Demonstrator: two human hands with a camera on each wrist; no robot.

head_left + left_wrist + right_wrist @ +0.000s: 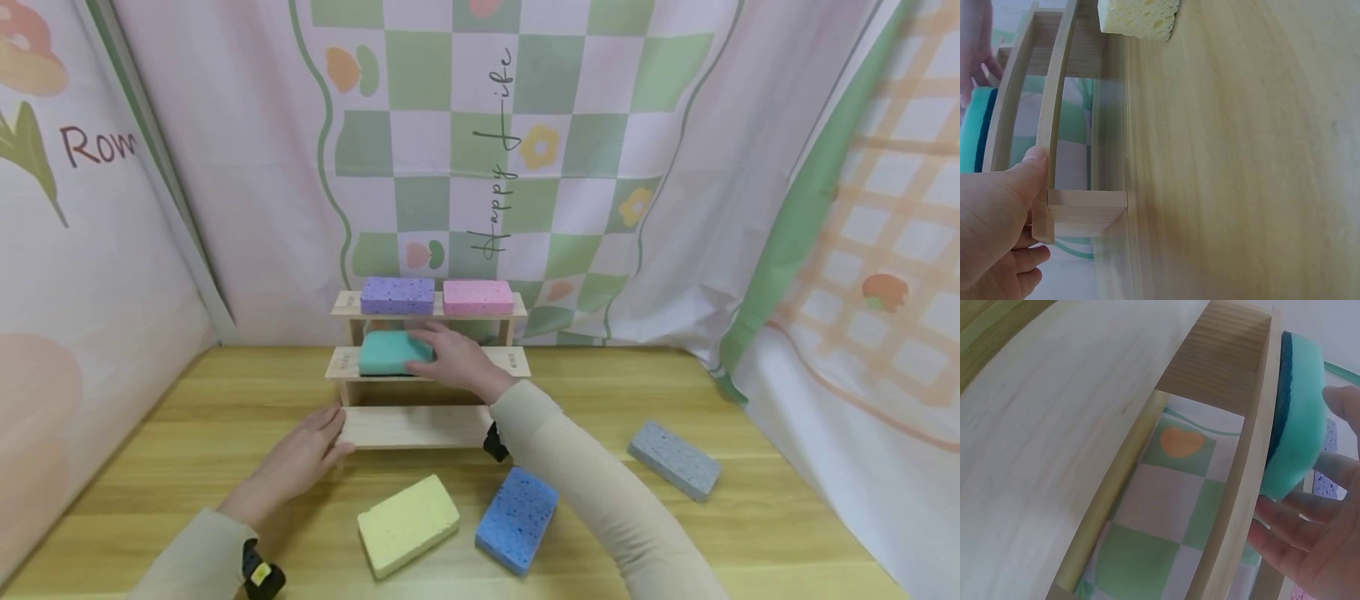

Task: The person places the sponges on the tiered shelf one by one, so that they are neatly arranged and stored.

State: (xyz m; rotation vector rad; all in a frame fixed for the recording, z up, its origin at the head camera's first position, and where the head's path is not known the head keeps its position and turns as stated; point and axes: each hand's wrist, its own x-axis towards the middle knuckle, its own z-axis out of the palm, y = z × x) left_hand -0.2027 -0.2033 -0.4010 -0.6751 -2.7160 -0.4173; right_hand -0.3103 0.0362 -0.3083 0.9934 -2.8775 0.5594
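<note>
A three-tiered wooden display shelf (416, 427) stands on the table. My left hand (300, 454) grips the left end of its lowest board, thumb on the board's edge and fingers folded round the end in the left wrist view. On the middle tier lies a teal sponge (390, 353) with a dark underside (1282, 387). My right hand (457, 358) is at this sponge's right end, its fingers spread loosely over the top and beside the end. Along the top tier sit a purple speckled sponge (397, 296) and a pink sponge (477, 297), side by side.
In front of the shelf lie a yellow sponge (408, 525) and a blue sponge (517, 521). A grey sponge (675, 460) rests farther right, beyond my right forearm. Patterned cloth (525, 192) hangs behind the wooden table (247, 392) and at both sides.
</note>
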